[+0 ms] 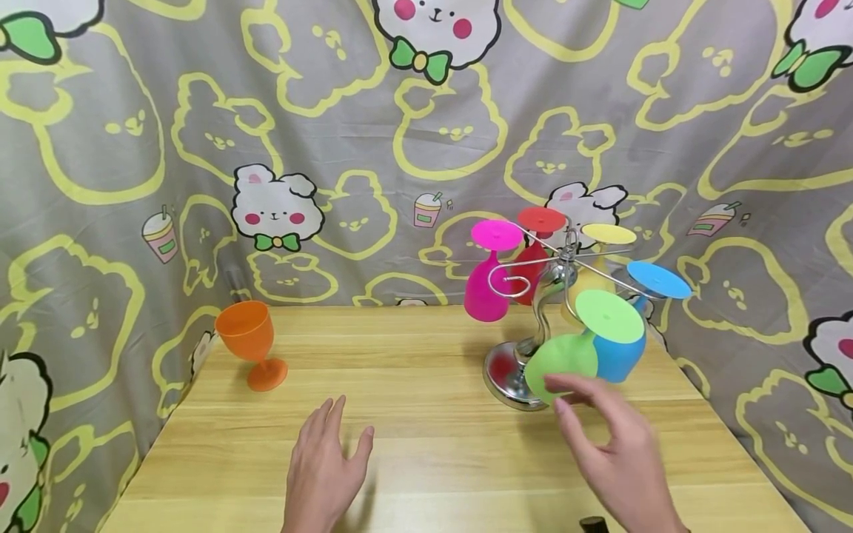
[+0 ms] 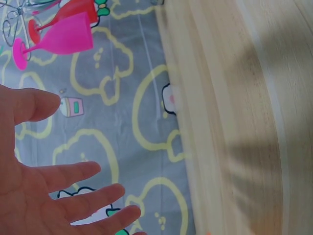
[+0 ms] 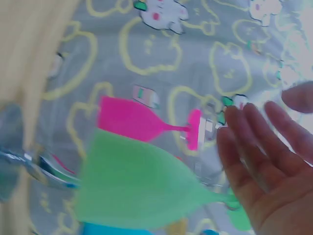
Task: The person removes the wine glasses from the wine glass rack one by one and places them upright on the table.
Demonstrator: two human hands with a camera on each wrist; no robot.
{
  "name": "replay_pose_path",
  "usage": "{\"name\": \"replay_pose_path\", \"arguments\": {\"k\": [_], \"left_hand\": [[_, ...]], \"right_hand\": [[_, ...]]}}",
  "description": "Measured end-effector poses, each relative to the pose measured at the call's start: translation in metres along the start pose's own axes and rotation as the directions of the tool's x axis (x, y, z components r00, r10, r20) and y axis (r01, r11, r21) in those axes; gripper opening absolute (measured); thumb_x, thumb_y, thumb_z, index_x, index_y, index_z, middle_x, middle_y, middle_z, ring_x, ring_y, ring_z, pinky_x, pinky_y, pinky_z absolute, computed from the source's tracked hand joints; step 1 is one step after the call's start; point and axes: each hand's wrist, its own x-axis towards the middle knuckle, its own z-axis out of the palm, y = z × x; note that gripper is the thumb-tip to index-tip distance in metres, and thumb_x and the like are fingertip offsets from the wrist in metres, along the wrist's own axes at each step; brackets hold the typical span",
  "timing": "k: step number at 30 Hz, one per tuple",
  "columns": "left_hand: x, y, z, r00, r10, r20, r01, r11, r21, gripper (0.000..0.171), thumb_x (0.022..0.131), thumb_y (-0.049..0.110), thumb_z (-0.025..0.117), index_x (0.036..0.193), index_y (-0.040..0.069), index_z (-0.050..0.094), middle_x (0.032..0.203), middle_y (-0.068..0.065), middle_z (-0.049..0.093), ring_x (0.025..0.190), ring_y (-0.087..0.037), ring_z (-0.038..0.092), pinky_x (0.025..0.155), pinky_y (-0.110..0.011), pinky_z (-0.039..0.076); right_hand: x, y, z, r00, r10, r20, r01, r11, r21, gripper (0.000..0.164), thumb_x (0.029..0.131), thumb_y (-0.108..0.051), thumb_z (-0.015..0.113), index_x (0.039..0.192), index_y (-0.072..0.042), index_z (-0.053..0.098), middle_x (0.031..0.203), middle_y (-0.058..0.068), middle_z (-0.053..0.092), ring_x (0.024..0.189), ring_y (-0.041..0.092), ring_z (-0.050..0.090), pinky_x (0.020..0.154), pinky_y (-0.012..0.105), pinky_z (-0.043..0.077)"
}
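A chrome stem-glass rack stands on the right of the table, with several plastic goblets hanging upside down from its arms. Nearest me on it hangs the light green goblet, bowl tilted out to the left. My right hand is just in front of this bowl, fingers loosely bent with nothing between them; in the right wrist view its fingers are beside the green stem. Low over the table's front, my left hand holds nothing, its fingers spread. An orange goblet stands upright at the back left.
Also on the rack are a magenta goblet, a red goblet, a yellow goblet and a blue goblet. A patterned grey curtain surrounds the wooden table. By the right wrist, a small dark object shows at the bottom edge.
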Motion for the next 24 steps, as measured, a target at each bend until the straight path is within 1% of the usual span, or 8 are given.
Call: {"name": "replay_pose_path", "arguments": {"k": [4,6,8,11,13,17,21,24], "left_hand": [[0.000,0.000,-0.001,1.000,0.006,-0.008,-0.006,1.000,0.004,0.067,0.103,0.039,0.070,0.158,0.004,0.052,0.164,-0.023,0.049,0.152,-0.047,0.043,0.122,-0.070,0.038],[0.000,0.001,-0.001,1.000,0.008,-0.010,-0.008,1.000,0.005,0.067,0.103,0.039,0.070,0.157,0.004,0.052,0.163,-0.024,0.049,0.152,-0.047,0.043,0.122,-0.070,0.038],[0.000,0.001,-0.002,1.000,0.009,-0.007,-0.009,1.000,0.006,0.067,0.103,0.039,0.069,0.157,0.004,0.052,0.164,-0.024,0.049,0.152,-0.048,0.043,0.122,-0.071,0.037],[-0.001,0.004,-0.002,1.000,0.011,-0.003,-0.011,1.000,0.006,0.067,0.103,0.039,0.069,0.158,0.004,0.052,0.164,-0.024,0.048,0.153,-0.048,0.042,0.122,-0.072,0.037],[-0.001,0.005,-0.002,1.000,0.014,-0.001,-0.014,1.000,0.008,0.067,0.104,0.040,0.069,0.158,0.004,0.052,0.164,-0.024,0.049,0.153,-0.048,0.042,0.122,-0.072,0.037],[-0.002,0.006,-0.001,1.000,0.023,-0.005,-0.023,1.000,0.006,0.066,0.104,0.040,0.069,0.157,0.004,0.053,0.163,-0.024,0.050,0.152,-0.048,0.043,0.122,-0.071,0.037],[-0.001,0.004,0.000,1.000,0.022,-0.001,-0.022,1.000,0.012,0.067,0.104,0.041,0.068,0.158,0.004,0.052,0.163,-0.025,0.049,0.152,-0.048,0.043,0.122,-0.072,0.037],[-0.001,0.001,0.001,1.000,0.019,-0.002,-0.019,1.000,0.022,0.067,0.105,0.042,0.068,0.158,0.004,0.052,0.163,-0.026,0.049,0.152,-0.049,0.043,0.122,-0.073,0.037]], "right_hand": [[0.019,-0.001,-0.011,0.966,-0.149,-0.210,0.144,0.989,-0.038,0.019,0.095,0.003,0.068,0.111,0.007,0.077,0.103,0.018,0.078,0.107,-0.011,0.064,0.102,0.006,0.048],[0.030,0.001,-0.015,0.925,-0.219,-0.310,0.192,0.975,-0.116,0.025,0.098,-0.009,0.066,0.107,0.012,0.076,0.099,0.027,0.075,0.104,-0.001,0.067,0.104,0.008,0.047],[0.039,0.003,-0.019,0.904,-0.246,-0.350,0.184,0.962,-0.201,0.039,0.103,-0.023,0.063,0.109,0.014,0.074,0.102,0.032,0.073,0.104,0.016,0.069,0.108,0.008,0.043],[0.047,0.012,-0.028,0.924,-0.235,-0.301,0.150,0.948,-0.280,0.054,0.106,-0.039,0.058,0.119,0.012,0.072,0.120,0.033,0.071,0.112,0.046,0.062,0.115,0.009,0.036],[0.050,0.021,-0.033,0.953,-0.209,-0.219,0.137,0.942,-0.306,0.064,0.109,-0.049,0.053,0.129,0.009,0.070,0.134,0.031,0.068,0.123,0.052,0.058,0.120,0.010,0.031],[0.053,0.038,-0.036,0.980,-0.182,-0.083,0.146,0.935,-0.323,0.063,0.110,-0.050,0.051,0.143,0.001,0.065,0.150,0.023,0.062,0.139,0.045,0.056,0.127,0.012,0.028],[0.051,0.049,-0.033,0.976,-0.215,-0.042,0.189,0.925,-0.330,0.041,0.106,-0.018,0.061,0.143,-0.002,0.067,0.147,0.022,0.066,0.143,0.034,0.059,0.130,0.018,0.030],[0.050,0.053,-0.033,0.972,-0.232,-0.031,0.205,0.908,-0.365,0.036,0.111,-0.014,0.055,0.141,-0.001,0.069,0.143,0.022,0.069,0.149,0.021,0.057,0.131,0.024,0.031]]}}
